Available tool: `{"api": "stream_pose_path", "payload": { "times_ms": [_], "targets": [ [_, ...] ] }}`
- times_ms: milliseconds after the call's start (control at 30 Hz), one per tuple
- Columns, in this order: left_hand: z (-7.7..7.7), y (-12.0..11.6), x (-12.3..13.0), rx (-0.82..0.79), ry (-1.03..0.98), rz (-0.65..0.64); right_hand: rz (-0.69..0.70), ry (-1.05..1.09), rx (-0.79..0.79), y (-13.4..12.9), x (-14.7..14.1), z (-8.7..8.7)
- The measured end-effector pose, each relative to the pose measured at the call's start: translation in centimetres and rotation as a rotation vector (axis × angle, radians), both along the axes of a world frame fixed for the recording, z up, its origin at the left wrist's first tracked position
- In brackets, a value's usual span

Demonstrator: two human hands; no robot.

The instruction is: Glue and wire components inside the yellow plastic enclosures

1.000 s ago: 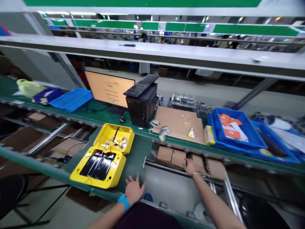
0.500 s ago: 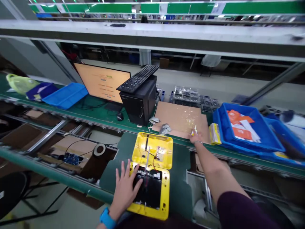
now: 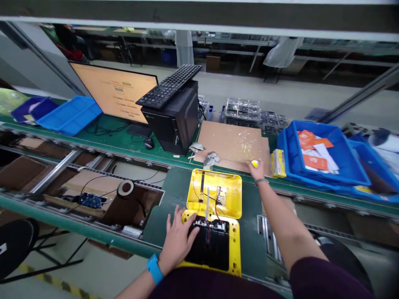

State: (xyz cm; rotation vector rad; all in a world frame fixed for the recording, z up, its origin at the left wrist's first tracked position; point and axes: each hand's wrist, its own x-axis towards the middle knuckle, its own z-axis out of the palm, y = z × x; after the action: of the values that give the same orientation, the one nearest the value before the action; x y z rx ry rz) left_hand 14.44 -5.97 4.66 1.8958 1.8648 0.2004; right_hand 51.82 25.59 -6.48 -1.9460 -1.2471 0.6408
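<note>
An opened yellow case (image 3: 234, 249) lies on a green board, its lid half (image 3: 232, 195) folded back and joined by wires. Black parts and small white connectors fill the near half. My left hand (image 3: 179, 238), fingers spread, rests on the left edge of that half. My right hand (image 3: 257, 170) is stretched forward at the near right edge of a cardboard sheet (image 3: 224, 137), closed round a small yellow and white object (image 3: 255, 163) too small to name. Whitish scraps are scattered on the cardboard just beyond it.
Behind stand a monitor (image 3: 115, 91) and a black computer tower (image 3: 171, 124) with a keyboard (image 3: 171, 85) on top. Blue bins (image 3: 327, 153) and a yellow box (image 3: 278, 163) are at the right. A tape roll (image 3: 125, 188) lies at the left; a shelf beam crosses overhead.
The view has tilted down and shifted. My right hand stays by the cardboard, with the small object now tipped differently in its fingers. My left hand remains on the case.
</note>
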Motion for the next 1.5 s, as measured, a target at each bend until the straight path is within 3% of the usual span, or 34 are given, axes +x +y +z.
{"api": "stream_pose_path", "payload": {
  "times_ms": [133,200,267,333,467,600,733,833,1000,1067,1133,1267,1500],
  "targets": [
    [0.8,2.9,1.0,0.278,-0.027,0.073,-0.016,0.374,0.258,-5.5,-1.7,4.2],
    [0.7,4.5,1.4,0.358,-0.038,0.104,0.035,0.822,0.411,-9.5,-2.9,6.9],
    [0.4,5.9,1.6,0.381,-0.051,0.116,0.055,1.085,0.429,-13.5,-4.2,9.3],
    [0.1,6.9,1.7,0.369,-0.057,0.128,0.047,1.19,0.415,-17.2,-5.5,11.0],
    [-0.4,7.7,1.7,0.338,-0.041,0.172,0.023,1.278,0.353,-22.2,-7.9,12.1],
    [-0.7,7.8,2.0,0.363,-0.025,0.168,0.016,1.261,0.284,-24.2,-9.7,11.8],
    [-0.8,7.6,2.2,0.371,-0.016,0.175,0.024,1.159,0.255,-24.2,-11.0,11.5],
    [-1.0,7.5,2.0,0.377,-0.013,0.196,0.019,0.909,0.243,-23.1,-11.7,11.1],
    [-2.3,7.4,1.1,0.368,-0.051,0.237,0.222,0.157,0.133,-18.5,-13.1,10.4],
    [-2.9,7.4,0.8,0.284,-0.107,0.248,0.358,-0.192,0.041,-16.2,-13.9,9.8],
    [-3.4,7.3,0.6,0.176,-0.171,0.262,0.479,-0.407,-0.04,-14.2,-14.7,8.9],
    [-3.7,7.0,0.5,0.112,-0.243,0.275,0.608,-0.512,-0.117,-11.6,-15.8,6.7],
    [-3.3,6.8,0.2,0.094,-0.244,0.261,0.713,-0.628,-0.197,-10.3,-16.3,4.8]
  ]
}}
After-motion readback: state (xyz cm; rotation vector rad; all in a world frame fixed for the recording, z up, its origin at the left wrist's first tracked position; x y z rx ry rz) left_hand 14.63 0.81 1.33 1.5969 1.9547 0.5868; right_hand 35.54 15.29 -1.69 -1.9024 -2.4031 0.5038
